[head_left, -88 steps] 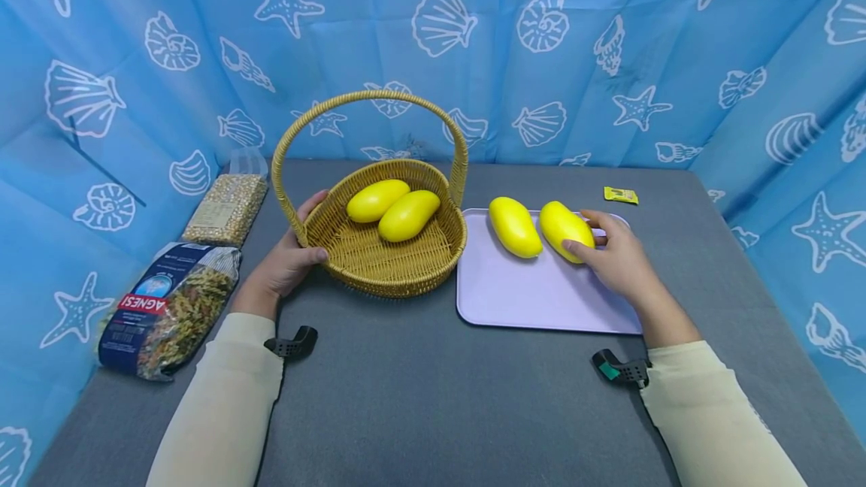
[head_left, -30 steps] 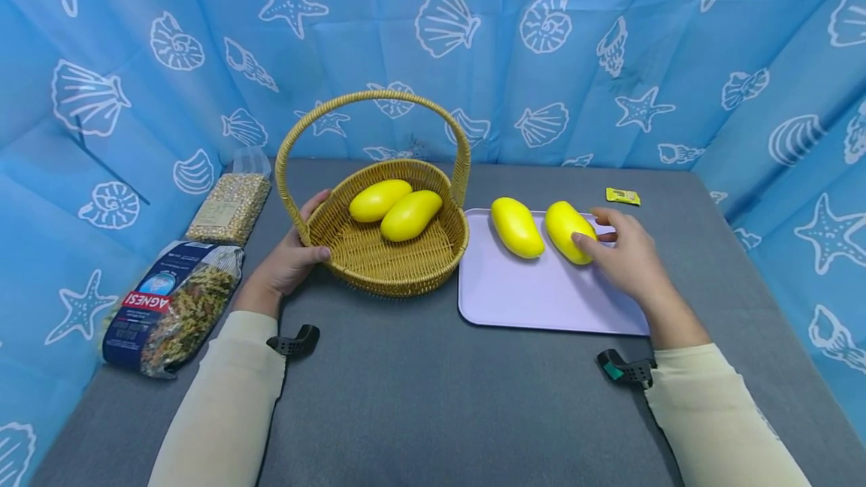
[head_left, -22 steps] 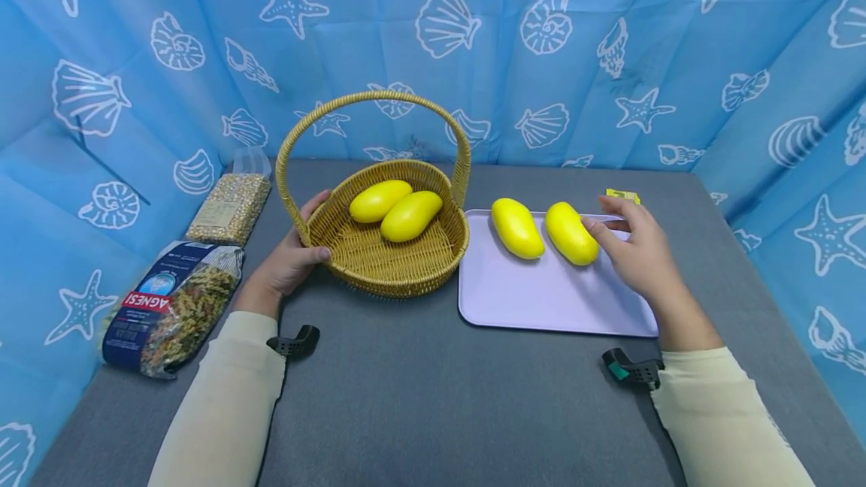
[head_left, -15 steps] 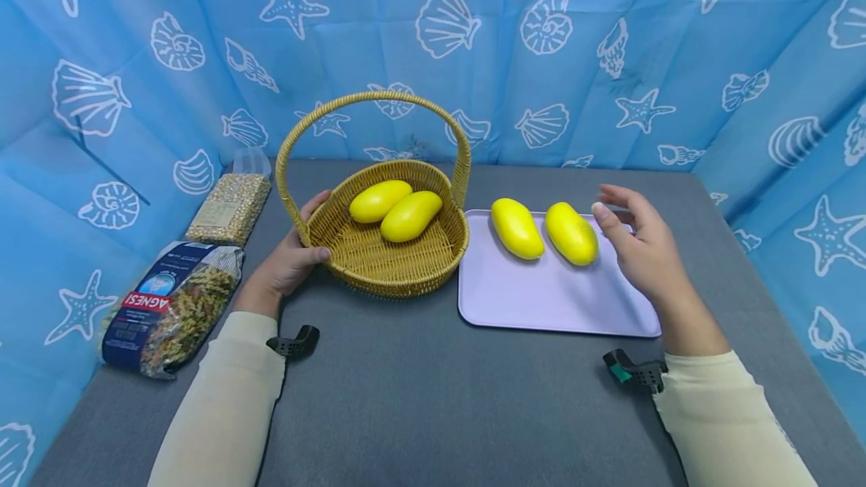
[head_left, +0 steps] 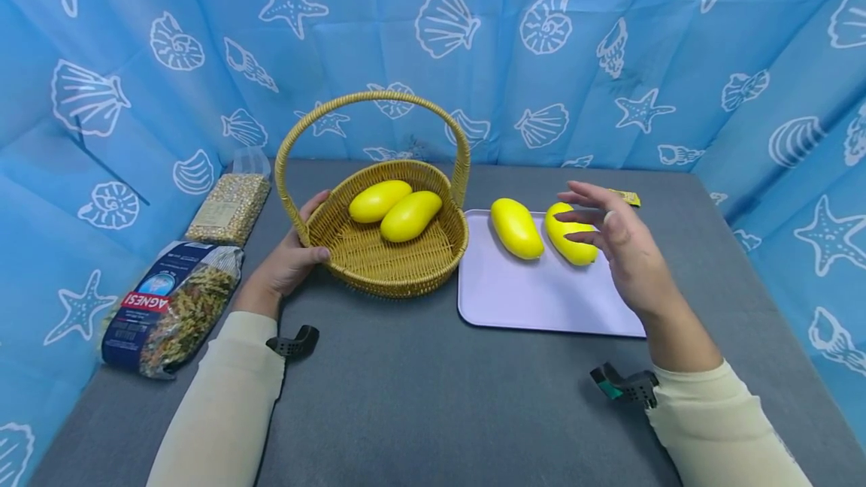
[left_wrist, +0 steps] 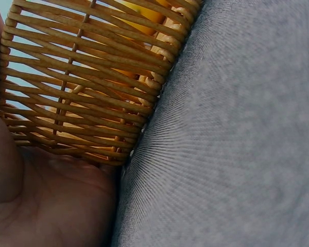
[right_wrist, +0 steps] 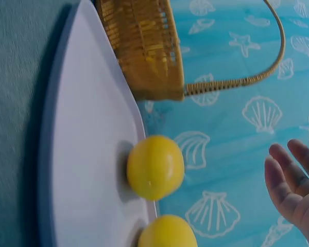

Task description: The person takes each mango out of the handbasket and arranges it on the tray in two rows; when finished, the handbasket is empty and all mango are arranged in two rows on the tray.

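Observation:
A wicker basket (head_left: 392,276) stands left of centre, its tall handle arched overhead. Two yellow mangoes (head_left: 380,201) lie inside it. My left hand (head_left: 294,258) grips the basket's left side, thumb at the rim and fingers partly hidden behind; the left wrist view has the palm (left_wrist: 56,195) against the woven wall. On the lilac tray (head_left: 514,303) lie a left mango (head_left: 517,228) and a right mango (head_left: 564,235). My right hand (head_left: 629,254) is raised over the tray's right side with fingers spread, partly covering the right mango. The right wrist view has it apart from both mangoes (right_wrist: 155,168).
At the left lie a pasta bag (head_left: 169,310) and a bag of pale grains (head_left: 230,205). A small yellow packet (head_left: 629,198) sits behind the tray, partly covered by my right hand. Behind the grey table (head_left: 433,397) hangs a blue shell-patterned curtain (head_left: 379,21).
My right hand has let go of the right mango, drawn off to the right, then risen and turned with its fingers spreading leftward. The left hand and basket have stayed put.

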Tool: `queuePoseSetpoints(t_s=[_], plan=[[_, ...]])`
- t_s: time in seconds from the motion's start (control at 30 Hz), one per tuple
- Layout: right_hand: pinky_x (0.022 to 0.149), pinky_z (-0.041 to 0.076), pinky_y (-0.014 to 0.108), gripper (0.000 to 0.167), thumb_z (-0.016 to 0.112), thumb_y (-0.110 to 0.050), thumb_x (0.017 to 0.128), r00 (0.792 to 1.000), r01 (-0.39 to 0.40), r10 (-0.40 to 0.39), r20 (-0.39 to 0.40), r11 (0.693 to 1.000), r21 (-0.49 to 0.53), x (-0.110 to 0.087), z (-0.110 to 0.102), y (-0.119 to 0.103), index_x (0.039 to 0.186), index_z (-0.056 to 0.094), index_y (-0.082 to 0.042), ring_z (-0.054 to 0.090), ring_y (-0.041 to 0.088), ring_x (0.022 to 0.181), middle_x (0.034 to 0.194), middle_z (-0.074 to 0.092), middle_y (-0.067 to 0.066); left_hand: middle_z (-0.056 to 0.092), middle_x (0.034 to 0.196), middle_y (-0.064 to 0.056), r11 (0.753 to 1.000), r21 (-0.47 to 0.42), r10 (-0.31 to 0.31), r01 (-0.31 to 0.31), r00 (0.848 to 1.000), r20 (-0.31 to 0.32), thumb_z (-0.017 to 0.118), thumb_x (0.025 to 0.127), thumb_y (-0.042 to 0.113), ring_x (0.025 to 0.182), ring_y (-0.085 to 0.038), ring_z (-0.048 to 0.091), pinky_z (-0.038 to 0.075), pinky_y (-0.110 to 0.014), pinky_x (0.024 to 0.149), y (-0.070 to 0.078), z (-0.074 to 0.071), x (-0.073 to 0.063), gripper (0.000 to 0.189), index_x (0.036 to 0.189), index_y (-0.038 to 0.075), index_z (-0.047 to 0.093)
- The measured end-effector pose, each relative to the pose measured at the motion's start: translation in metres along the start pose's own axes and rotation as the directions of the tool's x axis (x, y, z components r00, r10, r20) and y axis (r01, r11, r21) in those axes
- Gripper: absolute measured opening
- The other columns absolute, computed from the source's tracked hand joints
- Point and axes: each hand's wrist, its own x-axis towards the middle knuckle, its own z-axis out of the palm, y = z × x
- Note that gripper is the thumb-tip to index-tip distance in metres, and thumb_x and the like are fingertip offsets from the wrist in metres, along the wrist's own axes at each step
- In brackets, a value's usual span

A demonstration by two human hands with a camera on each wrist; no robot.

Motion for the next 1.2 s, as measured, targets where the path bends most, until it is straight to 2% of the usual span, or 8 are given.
queuePoseSetpoints(t_s=[0.2,0.4,0.5,0.63,0.73,0.87,0.97,1.2], plan=[[0.105,0.048,0.035,0.063,0.043,-0.048,0.114,0.995,0.0,-0.019,0.097,0.981,0.194,-0.002,0.012,0.001,0.162,0.048,-0.009,0.052,0.04,0.135,0.155,0.048,0.027,0.022,0.173,-0.026,1.0,-0.015,0.006,-0.006,1.0,0.005,0.085,0.095,0.004,0.144,-0.039,0.046,0.044,-0.036,0.113,-0.003,0.0,0.001,0.108,0.176,0.019,0.016],[0.105,0.049,0.042,0.072,0.042,-0.053,0.113,0.975,0.032,-0.1,0.197,0.947,0.318,-0.003,0.028,0.002,0.164,0.041,-0.002,0.052,0.044,0.137,0.153,0.049,0.029,0.021,0.174,-0.026,1.0,-0.013,0.006,-0.006,1.0,0.007,0.089,0.093,0.01,0.146,-0.04,0.043,0.042,-0.037,0.114,-0.004,0.001,0.0,0.11,0.176,0.02,0.017],[0.106,0.05,0.045,0.068,0.043,-0.049,0.112,0.965,0.023,-0.106,0.238,0.945,0.325,-0.001,0.039,0.003,0.165,0.04,-0.005,0.052,0.043,0.138,0.153,0.049,0.027,0.02,0.174,-0.025,1.0,-0.01,0.005,-0.005,1.0,0.011,0.089,0.093,0.012,0.147,-0.041,0.041,0.041,-0.037,0.115,-0.003,0.002,0.0,0.112,0.176,0.019,0.015],[0.106,0.051,0.047,0.065,0.053,-0.036,0.11,0.951,0.015,-0.105,0.29,0.954,0.299,0.003,0.056,0.004,0.165,0.039,-0.006,0.052,0.047,0.138,0.156,0.05,0.024,0.018,0.175,-0.025,1.0,-0.003,0.001,-0.001,1.0,0.01,0.09,0.093,0.015,0.148,-0.042,0.039,0.04,-0.037,0.116,-0.003,0.001,0.0,0.114,0.176,0.018,0.013],[0.108,0.049,0.052,0.068,0.06,-0.029,0.107,0.935,0.028,-0.124,0.332,0.96,0.278,0.009,0.07,0.005,0.165,0.037,-0.003,0.051,0.05,0.138,0.156,0.051,0.023,0.018,0.175,-0.025,1.0,-0.004,-0.005,0.005,1.0,0.006,0.087,0.095,0.009,0.15,-0.043,0.036,0.039,-0.037,0.117,-0.003,0.0,0.0,0.111,0.176,0.019,0.013],[0.109,0.045,0.061,0.071,0.067,-0.03,0.106,0.92,0.033,-0.127,0.372,0.967,0.251,0.017,0.089,0.006,0.165,0.038,-0.006,0.051,0.046,0.139,0.157,0.052,0.019,0.017,0.175,-0.025,1.0,-0.01,-0.008,0.008,1.0,0.007,0.083,0.096,0.002,0.15,-0.045,0.034,0.039,-0.037,0.117,-0.002,0.0,-0.001,0.108,0.176,0.02,0.013],[0.109,0.043,0.066,0.073,0.07,-0.033,0.105,0.92,0.036,-0.128,0.37,0.969,0.245,0.026,0.1,0.009,0.165,0.038,-0.007,0.052,0.043,0.139,0.157,0.052,0.017,0.017,0.175,-0.025,1.0,-0.011,-0.006,0.006,1.0,0.009,0.084,0.095,0.004,0.151,-0.046,0.032,0.039,-0.037,0.117,-0.002,0.0,0.0,0.108,0.176,0.021,0.014],[0.107,0.046,0.065,0.072,0.073,-0.029,0.103,0.932,0.046,-0.119,0.341,0.976,0.215,0.05,0.117,0.02,0.165,0.041,-0.011,0.057,0.034,0.136,0.153,0.055,0.014,0.018,0.176,-0.023,1.0,-0.006,-0.006,0.006,1.0,0.003,0.088,0.094,0.009,0.151,-0.045,0.031,0.039,-0.036,0.117,-0.001,0.0,0.001,0.111,0.176,0.022,0.014]])
